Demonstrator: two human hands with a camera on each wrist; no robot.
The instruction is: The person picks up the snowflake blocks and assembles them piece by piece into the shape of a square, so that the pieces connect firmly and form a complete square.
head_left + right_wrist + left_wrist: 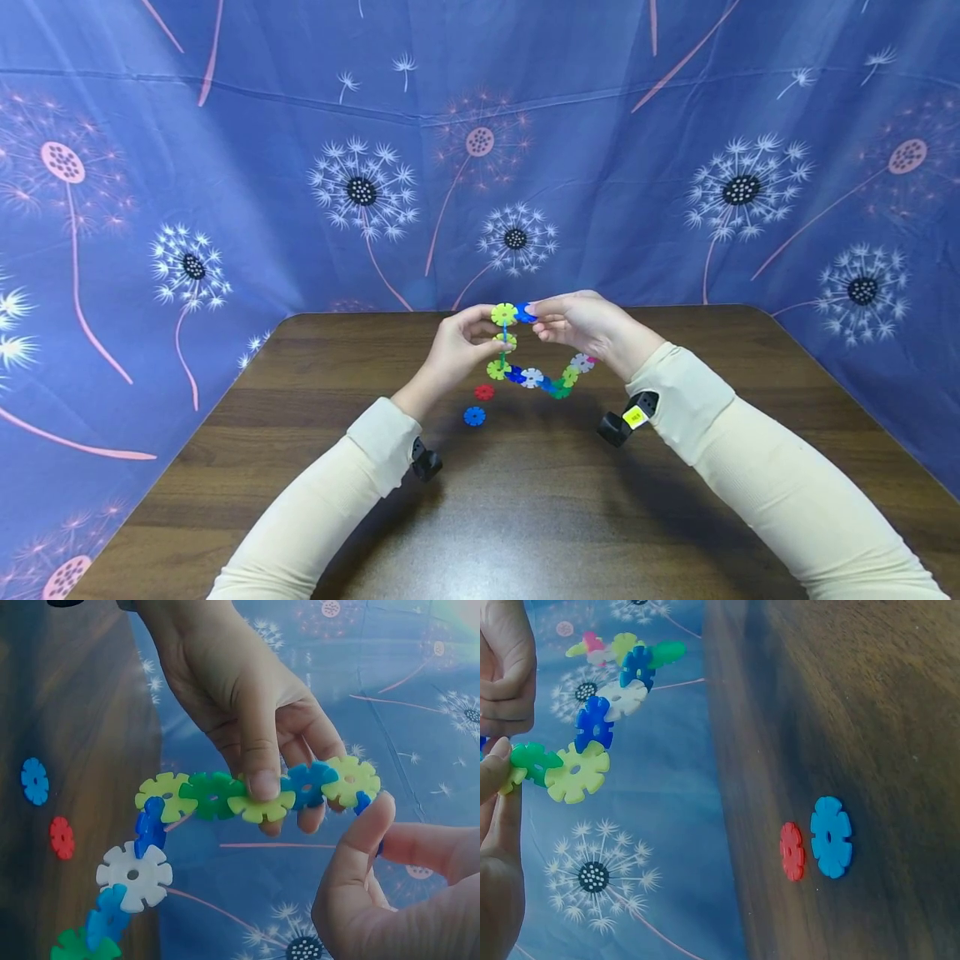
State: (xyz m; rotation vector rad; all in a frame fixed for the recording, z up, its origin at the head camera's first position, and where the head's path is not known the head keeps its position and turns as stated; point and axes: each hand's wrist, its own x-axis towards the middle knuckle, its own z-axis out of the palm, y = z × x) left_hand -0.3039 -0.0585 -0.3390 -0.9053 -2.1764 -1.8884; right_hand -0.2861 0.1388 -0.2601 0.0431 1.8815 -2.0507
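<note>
A chain of interlocked plastic snowflake discs (531,378) in yellow-green, green, blue, white and pink hangs in a curve above the table. My left hand (459,343) pinches a yellow-green disc (260,806) of the chain between thumb and fingers. Between the thumb and forefinger of my right hand (585,327) is a dark blue disc (525,312), partly covered by the fingertips. It meets the yellow-green end disc (351,781); how deep the slots sit in each other is hidden.
On the brown wooden table (480,517) lie a loose red disc (484,392) and a loose blue disc (474,416), below the left hand. A blue cloth (600,167) with dandelion prints hangs behind and around the table.
</note>
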